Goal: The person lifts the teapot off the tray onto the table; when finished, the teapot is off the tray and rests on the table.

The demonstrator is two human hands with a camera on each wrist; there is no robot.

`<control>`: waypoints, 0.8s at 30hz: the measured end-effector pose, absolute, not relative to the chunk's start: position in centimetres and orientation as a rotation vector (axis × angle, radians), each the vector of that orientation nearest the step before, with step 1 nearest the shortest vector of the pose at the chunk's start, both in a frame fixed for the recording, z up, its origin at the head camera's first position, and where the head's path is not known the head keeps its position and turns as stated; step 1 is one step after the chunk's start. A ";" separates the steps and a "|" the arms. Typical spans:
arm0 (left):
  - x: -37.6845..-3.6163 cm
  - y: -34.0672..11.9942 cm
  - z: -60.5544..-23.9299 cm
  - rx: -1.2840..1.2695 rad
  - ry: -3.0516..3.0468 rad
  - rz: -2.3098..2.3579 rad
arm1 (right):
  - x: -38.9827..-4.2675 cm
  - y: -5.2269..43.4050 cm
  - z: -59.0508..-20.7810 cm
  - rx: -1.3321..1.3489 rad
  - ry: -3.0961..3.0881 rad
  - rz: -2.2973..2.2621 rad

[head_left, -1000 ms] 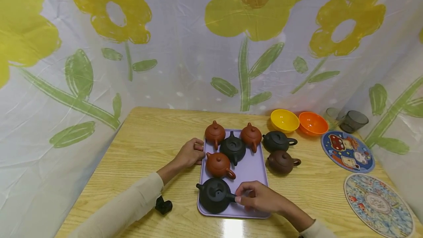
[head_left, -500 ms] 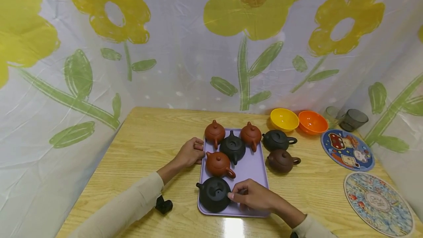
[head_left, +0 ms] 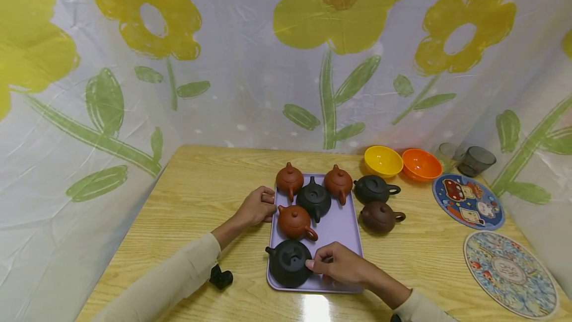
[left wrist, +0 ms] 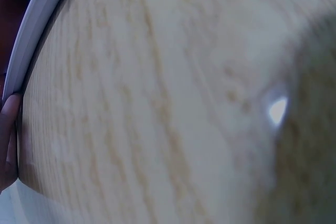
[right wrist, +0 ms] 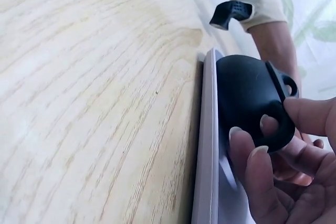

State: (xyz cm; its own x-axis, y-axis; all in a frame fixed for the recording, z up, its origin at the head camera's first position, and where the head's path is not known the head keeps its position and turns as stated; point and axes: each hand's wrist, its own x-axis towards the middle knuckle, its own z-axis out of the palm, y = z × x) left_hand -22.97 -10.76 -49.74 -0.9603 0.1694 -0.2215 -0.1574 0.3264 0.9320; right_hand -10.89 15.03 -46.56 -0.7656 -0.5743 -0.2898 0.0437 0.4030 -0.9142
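**Right hand on the near black teapot, left hand at the tray's edge**

The right hand [head_left: 340, 266] has its fingers curled round the handle of the near black teapot [head_left: 289, 263], which sits at the corner of the lilac tray [head_left: 341, 227] closest to the person. In the right wrist view the fingers [right wrist: 262, 174] hook through and about the loop of the handle, with the thumb lying over the top of it; the pot's base looks to be resting on the tray. Its lid opening faces up and its spout points away from the right hand.

The left hand [head_left: 256, 206] rests against the tray's left rim, fingers bent over the edge and closed on it. The left wrist view shows only a fingertip [left wrist: 8, 140] beside the pale rim and blurred wood of the counter [head_left: 201, 202].

On the tray beyond the near black pot stand a red-brown teapot [head_left: 294, 222], a second black teapot [head_left: 314, 199], and two more red-brown teapots [head_left: 289, 179] [head_left: 338, 181] at the tray's far end. Just right of the tray, on the counter, sit a black teapot [head_left: 374, 189] and a dark brown teapot [head_left: 380, 216]. Farther right of the tray are a yellow bowl [head_left: 383, 161], an orange bowl [head_left: 422, 164], two grey cups [head_left: 475, 161] and two patterned round mats [head_left: 467, 201] [head_left: 510, 273]. A small black object [head_left: 221, 278] lies on the counter left of the tray, by the left sleeve.
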 end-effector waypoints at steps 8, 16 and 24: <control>-22.8 -10.7 -49.5 0.012 2.305 1.694 | -10.9 15.4 -46.4 -0.450 2.073 -1.396; -22.8 -10.6 -49.4 0.002 2.295 1.712 | -11.0 16.5 -46.1 -0.504 2.066 -1.408; -22.8 -10.6 -49.5 0.001 2.306 1.703 | -11.1 18.3 -45.4 -0.529 2.082 -1.399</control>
